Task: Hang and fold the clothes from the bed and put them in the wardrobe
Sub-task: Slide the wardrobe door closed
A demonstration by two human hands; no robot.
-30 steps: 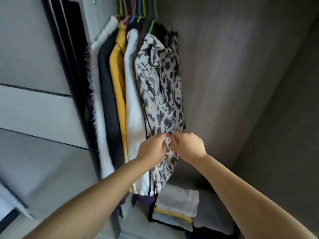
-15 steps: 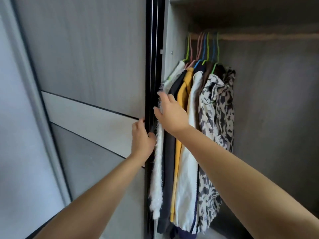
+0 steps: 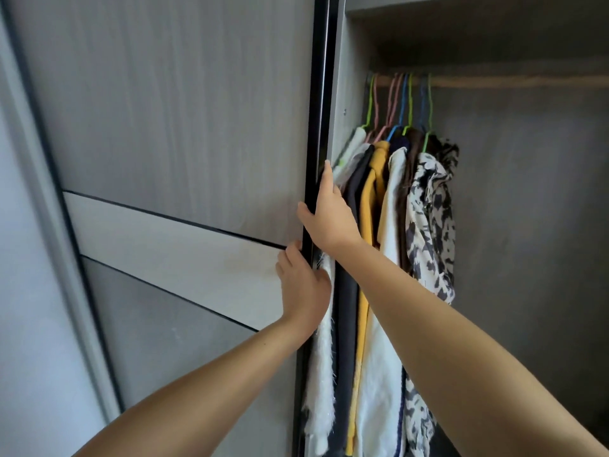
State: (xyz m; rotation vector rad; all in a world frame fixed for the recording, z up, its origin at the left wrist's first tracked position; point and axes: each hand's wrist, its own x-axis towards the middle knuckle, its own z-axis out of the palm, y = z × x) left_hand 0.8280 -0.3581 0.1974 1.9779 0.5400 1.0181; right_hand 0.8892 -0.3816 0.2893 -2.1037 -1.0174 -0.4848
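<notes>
Both hands grip the sliding door's black edge (image 3: 311,179): left hand (image 3: 304,285) low, right hand (image 3: 331,216) above. Hung clothes (image 3: 392,225) crowd the rail's left end. Risk: fuzzy white garment (image 3: 324,324) beside the edge snags when the door slides shut

The wardrobe (image 3: 527,225) stood open on its right side, and the widest free room lay there: a bare stretch of dim interior to the right of the hanging clothes (image 3: 395,225), reaching to the back wall. Above it the rail (image 3: 510,81) ran bare to the right of the hangers (image 3: 400,100), under a shelf board (image 3: 478,8). The left part of the opening was crowded: the garments hung packed together against the side panel (image 3: 346,77), with no gap between them. The sliding door (image 3: 181,127) closed off everything further left. Both hands, the left (image 3: 304,286) and the right (image 3: 331,214), sat at the door's dark edge (image 3: 316,94), and the forearms crossed in front of the lower clothes.
</notes>
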